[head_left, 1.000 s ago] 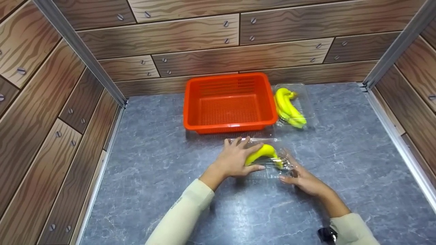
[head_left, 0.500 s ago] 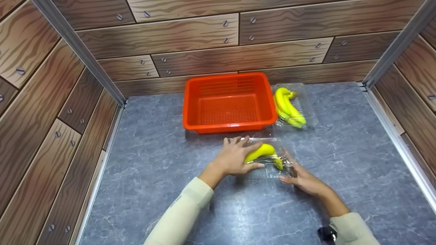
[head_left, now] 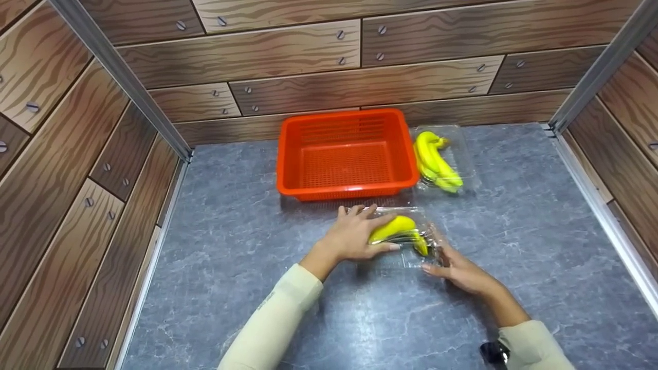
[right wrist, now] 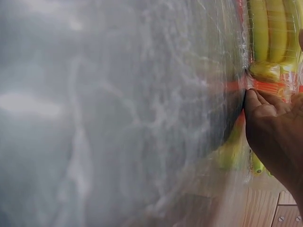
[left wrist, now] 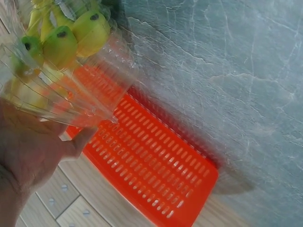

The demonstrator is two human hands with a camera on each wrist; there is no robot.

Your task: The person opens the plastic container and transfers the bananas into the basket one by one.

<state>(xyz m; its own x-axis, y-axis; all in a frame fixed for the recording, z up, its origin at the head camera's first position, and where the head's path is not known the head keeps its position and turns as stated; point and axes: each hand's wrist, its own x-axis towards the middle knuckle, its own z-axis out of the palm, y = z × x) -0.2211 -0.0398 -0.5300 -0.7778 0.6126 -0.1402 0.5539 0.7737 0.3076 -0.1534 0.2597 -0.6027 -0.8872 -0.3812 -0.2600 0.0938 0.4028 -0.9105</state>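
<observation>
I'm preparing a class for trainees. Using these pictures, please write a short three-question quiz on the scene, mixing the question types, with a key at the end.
1. Multiple choice: In the head view, what sits just to the right of the orange basket?
A) A folded towel
B) A rear clear container with bananas in it
C) A metal bowl

2. True or false: Bananas are lying inside the basket.

3. Fill in the gap: The left hand and the right hand are both touching the ____.

Key
1. B.
2. False; the head view shows no bananas in the basket.
3. Front clear container.
</observation>
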